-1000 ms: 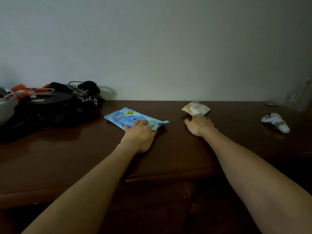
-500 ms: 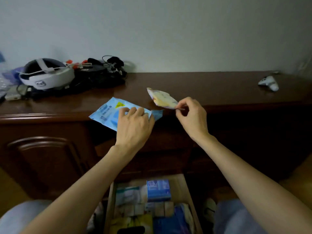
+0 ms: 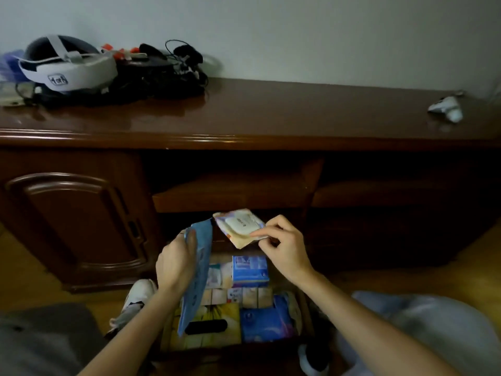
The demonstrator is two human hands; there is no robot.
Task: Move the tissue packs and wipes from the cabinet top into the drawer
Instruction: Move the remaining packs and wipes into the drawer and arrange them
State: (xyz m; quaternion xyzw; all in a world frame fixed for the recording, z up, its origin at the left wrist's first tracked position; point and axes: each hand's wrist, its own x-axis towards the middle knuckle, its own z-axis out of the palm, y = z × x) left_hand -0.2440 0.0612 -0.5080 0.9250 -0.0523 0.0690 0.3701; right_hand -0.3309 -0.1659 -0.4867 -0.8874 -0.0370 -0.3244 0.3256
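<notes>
My left hand [image 3: 176, 263] grips the blue wipes pack [image 3: 196, 278] on edge, my right hand [image 3: 283, 249] pinches the small tissue pack [image 3: 238, 226]; both, lifted off the cabinet top [image 3: 271, 118] half a second ago, now hang above the open drawer [image 3: 307, 318] below, ready to drop.

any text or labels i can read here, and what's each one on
None reads clearly.
Headset: dark mark on the white strap label, blurred.
Small wipes pack in the right hand: tiny print on the white flap, too small.
Blue wipes pack in the left hand: print blurred.
Blue box in the drawer: lettering blurred.
</notes>
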